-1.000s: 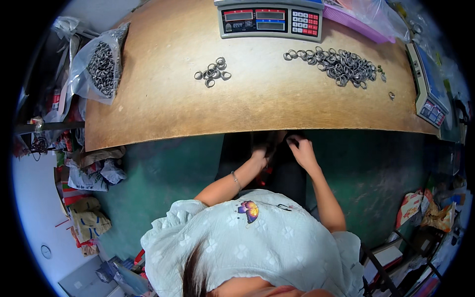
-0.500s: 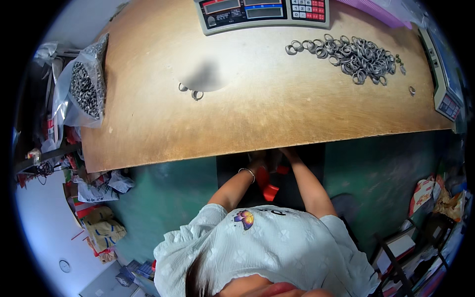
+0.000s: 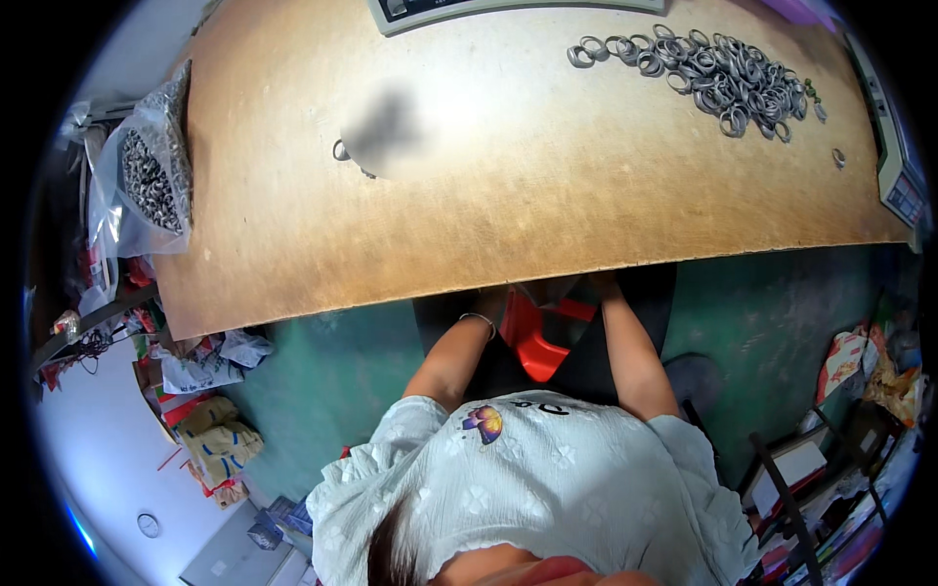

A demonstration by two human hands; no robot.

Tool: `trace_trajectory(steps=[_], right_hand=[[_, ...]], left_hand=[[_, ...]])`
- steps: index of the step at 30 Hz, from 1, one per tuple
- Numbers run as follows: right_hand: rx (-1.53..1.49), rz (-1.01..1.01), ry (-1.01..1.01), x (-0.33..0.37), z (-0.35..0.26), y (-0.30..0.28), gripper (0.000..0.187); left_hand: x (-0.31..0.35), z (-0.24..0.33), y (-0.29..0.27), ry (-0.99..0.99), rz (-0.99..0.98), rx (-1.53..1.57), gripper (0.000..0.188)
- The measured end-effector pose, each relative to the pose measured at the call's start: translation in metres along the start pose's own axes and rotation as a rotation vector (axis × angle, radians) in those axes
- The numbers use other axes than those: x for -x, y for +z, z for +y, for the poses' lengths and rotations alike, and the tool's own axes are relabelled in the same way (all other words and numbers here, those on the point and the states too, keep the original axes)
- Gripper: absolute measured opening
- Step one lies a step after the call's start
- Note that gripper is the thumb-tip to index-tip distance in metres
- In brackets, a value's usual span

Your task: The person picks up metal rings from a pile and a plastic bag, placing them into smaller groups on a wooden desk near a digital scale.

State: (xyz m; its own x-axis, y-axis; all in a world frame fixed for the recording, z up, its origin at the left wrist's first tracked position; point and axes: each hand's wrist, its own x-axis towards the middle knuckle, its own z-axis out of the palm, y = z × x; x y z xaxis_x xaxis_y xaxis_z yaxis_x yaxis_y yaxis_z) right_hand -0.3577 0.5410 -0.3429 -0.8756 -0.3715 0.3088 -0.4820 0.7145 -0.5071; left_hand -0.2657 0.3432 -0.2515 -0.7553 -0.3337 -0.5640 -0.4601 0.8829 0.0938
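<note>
Both forearms reach forward, and the hands go in beneath the near edge of the wooden table (image 3: 469, 230). Of my left hand (image 3: 494, 299), just the back part by the wrist shows, above a light bracelet (image 3: 479, 320). My right hand (image 3: 606, 285) is a short way to its right, also mostly covered by the table edge. The fingers of both are hidden. Something pale between them is too covered to make out. Up on the table at right lies a heap of grey metal rings (image 3: 752, 83); a single ring (image 3: 341, 150) lies at left.
A clear plastic bag (image 3: 151, 181) full of small grey metal pieces stands at the table's left edge. A scale (image 3: 508, 12) is at the far side, another device (image 3: 901, 186) at right. A red stool (image 3: 535, 356) shows between my legs. A blurred grey patch covers part of the tabletop.
The view has shifted, so the scale is mostly cut off at the top. My hands are farther apart under the table edge, and more of the red stool shows.
</note>
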Motion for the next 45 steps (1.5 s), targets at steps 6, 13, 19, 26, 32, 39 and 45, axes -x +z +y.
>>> trace_trajectory(steps=[6, 13, 19, 26, 32, 39, 45], right_hand=[[-0.180, -0.256, 0.203, 0.021, 0.019, 0.000, 0.047], [0.313, -0.490, 0.123, 0.012, 0.045, 0.073, 0.046], [0.743, -0.440, -0.007, -0.005, 0.001, 0.036, 0.047], [-0.495, -0.742, 0.199, -0.041, -0.088, -0.177, 0.032], [-0.893, -0.272, 0.338, -0.121, -0.109, -0.349, 0.021], [0.163, 0.185, 0.105, -0.249, -0.045, -0.330, 0.075], [0.143, 0.204, 0.045, -0.251, -0.068, -0.286, 0.072]], left_hand=[[0.001, -0.005, -0.008, -0.055, -0.072, -0.100, 0.041], [-0.042, -0.006, -0.002, 0.016, 0.126, 0.521, 0.042], [-0.053, -0.019, 0.047, 0.304, 0.534, 0.280, 0.039], [0.072, 0.052, -0.073, 0.462, 0.040, 0.699, 0.037], [0.170, 0.107, -0.278, 0.927, 0.160, 1.030, 0.024], [0.009, 0.176, -0.323, 0.477, 0.804, 0.331, 0.059], [-0.012, 0.188, -0.314, 0.658, 0.753, 0.438, 0.046]])
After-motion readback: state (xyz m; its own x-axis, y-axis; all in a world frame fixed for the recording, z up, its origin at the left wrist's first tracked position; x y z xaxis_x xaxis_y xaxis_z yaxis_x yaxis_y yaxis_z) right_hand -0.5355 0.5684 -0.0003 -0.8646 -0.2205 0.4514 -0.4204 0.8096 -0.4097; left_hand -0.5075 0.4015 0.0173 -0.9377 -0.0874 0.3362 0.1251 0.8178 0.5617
